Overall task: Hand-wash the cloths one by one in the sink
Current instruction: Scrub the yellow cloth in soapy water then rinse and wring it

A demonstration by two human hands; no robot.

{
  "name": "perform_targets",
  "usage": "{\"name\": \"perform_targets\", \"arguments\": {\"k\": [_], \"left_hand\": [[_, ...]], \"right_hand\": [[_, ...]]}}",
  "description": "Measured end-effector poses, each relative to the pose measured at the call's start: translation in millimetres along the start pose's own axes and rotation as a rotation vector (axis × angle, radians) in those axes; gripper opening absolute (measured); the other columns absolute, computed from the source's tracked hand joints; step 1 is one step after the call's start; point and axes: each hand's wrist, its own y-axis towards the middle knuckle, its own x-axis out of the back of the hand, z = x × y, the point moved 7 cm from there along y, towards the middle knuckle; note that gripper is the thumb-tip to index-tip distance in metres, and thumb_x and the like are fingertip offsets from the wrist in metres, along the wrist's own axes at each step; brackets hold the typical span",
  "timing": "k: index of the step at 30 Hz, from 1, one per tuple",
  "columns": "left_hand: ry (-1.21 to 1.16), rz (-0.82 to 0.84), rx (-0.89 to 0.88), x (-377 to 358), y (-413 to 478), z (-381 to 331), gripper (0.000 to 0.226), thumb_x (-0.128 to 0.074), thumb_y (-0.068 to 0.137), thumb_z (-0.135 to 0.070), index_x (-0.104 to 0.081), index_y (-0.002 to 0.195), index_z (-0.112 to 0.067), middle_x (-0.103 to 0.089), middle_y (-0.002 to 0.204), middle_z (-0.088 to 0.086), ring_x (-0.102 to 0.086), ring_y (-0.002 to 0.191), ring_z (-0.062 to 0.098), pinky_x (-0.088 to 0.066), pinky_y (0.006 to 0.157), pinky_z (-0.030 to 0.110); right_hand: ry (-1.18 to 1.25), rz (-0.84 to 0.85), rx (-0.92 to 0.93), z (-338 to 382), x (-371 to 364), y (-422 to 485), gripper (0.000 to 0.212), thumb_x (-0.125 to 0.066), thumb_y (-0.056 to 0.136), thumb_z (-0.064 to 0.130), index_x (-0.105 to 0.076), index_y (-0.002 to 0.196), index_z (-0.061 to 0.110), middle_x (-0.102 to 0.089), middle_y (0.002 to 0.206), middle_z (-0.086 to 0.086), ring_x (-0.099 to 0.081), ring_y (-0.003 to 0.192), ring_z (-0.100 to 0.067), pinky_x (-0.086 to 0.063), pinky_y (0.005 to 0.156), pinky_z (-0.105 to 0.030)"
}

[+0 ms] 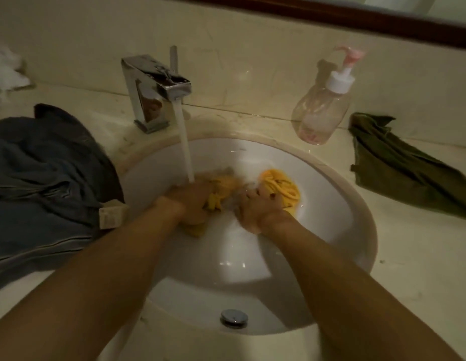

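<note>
Yellow cloth lies in the sink, bunched between both hands; left hand and right hand each grip it. Better to rub the folds together under the water stream falling just beyond the left hand.

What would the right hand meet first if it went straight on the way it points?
The yellow cloth that the right hand grips; beyond that, likely the sink at its far wall, though depth is unclear.

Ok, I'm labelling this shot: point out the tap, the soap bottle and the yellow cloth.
tap (160, 78): head view, chrome spout top.
soap bottle (320, 117): head view, clear body.
yellow cloth (281, 186): head view, bunched folds.
</note>
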Motion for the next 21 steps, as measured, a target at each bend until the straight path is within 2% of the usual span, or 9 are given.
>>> {"name": "perform_targets", "arguments": {"k": [3,5,7,9,10,12,15,18,21], "left_hand": [[-0.193,-0.062,0.042,13.8,4.0,-8.1,0.031,-0.056,0.091,-0.027,-0.050,0.119,-0.015,-0.058,0.128,0.015,-0.056,0.112,0.034,-0.048,0.088,0.040],[-0.390,-0.101,0.126,24.6,4.1,-10.5,0.013,-0.049,0.093,-0.029,-0.048,0.098,-0.017,-0.060,0.109,0.013,-0.056,0.094,0.030,-0.042,0.073,0.036],[-0.663,-0.182,0.198,38.0,-1.1,-18.6,0.035,-0.042,0.087,-0.050,-0.057,0.095,-0.019,-0.064,0.101,0.009,-0.058,0.092,0.029,-0.044,0.074,0.037],[-0.935,-0.298,0.270,49.8,-5.4,-28.3,0.062,-0.033,0.078,-0.067,-0.065,0.102,-0.020,-0.067,0.103,0.006,-0.061,0.096,0.028,-0.050,0.086,0.041],[-1.026,-0.357,0.299,52.6,-9.1,-34.7,0.063,-0.034,0.082,-0.069,-0.065,0.108,-0.020,-0.066,0.107,0.005,-0.061,0.099,0.027,-0.049,0.091,0.042],[-1.088,-0.453,0.292,54.2,-17.5,-47.4,0.053,-0.041,0.095,-0.063,-0.061,0.115,-0.018,-0.063,0.107,0.001,-0.060,0.097,0.021,-0.048,0.089,0.039],[-1.091,-0.575,0.235,60.7,-26.6,-52.6,0.035,-0.048,0.099,-0.053,-0.057,0.110,-0.021,-0.061,0.097,-0.004,-0.059,0.088,0.012,-0.045,0.078,0.032],[-1.131,-0.595,0.271,71.8,-20.4,-38.6,0.024,-0.046,0.103,-0.046,-0.056,0.107,-0.025,-0.053,0.089,-0.015,-0.049,0.079,0.001,-0.038,0.073,0.027],[-1.183,-0.524,0.243,69.0,-16.6,-47.1,0.021,-0.046,0.104,-0.039,-0.059,0.096,-0.025,-0.057,0.088,-0.012,-0.054,0.079,0.002,-0.040,0.065,0.021]], "right_hand": [[0.052,0.024,-0.007,8.4,11.4,-8.3,0.052,-0.048,0.102,0.026,-0.036,0.152,0.020,-0.043,0.156,-0.008,-0.036,0.143,-0.038,-0.034,0.109,-0.056],[0.246,0.046,0.052,9.1,20.6,-12.7,0.036,-0.049,0.105,0.026,-0.051,0.137,0.010,-0.056,0.139,-0.014,-0.053,0.127,-0.036,-0.042,0.094,-0.042],[0.614,-0.042,0.116,6.8,37.8,-17.8,0.024,-0.044,0.107,0.021,-0.062,0.110,0.006,-0.062,0.115,-0.017,-0.059,0.111,-0.034,-0.043,0.090,-0.045],[1.189,-0.218,-0.003,-8.7,53.2,-14.7,0.025,-0.048,0.099,0.019,-0.059,0.078,0.013,-0.061,0.083,-0.012,-0.060,0.085,-0.031,-0.049,0.077,-0.051],[1.381,-0.306,-0.109,-17.7,53.3,-12.8,0.026,-0.048,0.095,0.018,-0.054,0.070,0.015,-0.057,0.072,-0.008,-0.058,0.074,-0.028,-0.047,0.068,-0.047],[1.538,-0.376,-0.204,-18.6,52.9,-13.8,0.023,-0.050,0.093,0.016,-0.057,0.072,0.010,-0.059,0.070,-0.008,-0.061,0.071,-0.028,-0.047,0.061,-0.038],[1.661,-0.371,-0.177,1.5,55.5,-34.1,0.022,-0.061,0.092,0.016,-0.070,0.104,-0.001,-0.071,0.088,-0.014,-0.072,0.080,-0.028,-0.056,0.061,-0.032],[1.604,-0.362,-0.069,23.2,60.2,-49.1,0.024,-0.050,0.105,0.027,-0.070,0.108,0.013,-0.073,0.099,-0.009,-0.071,0.093,-0.025,-0.060,0.085,-0.040],[1.666,-0.401,-0.079,13.8,62.7,-33.8,0.032,-0.052,0.100,0.027,-0.069,0.124,0.014,-0.073,0.117,-0.008,-0.069,0.108,-0.026,-0.056,0.099,-0.045]]}}
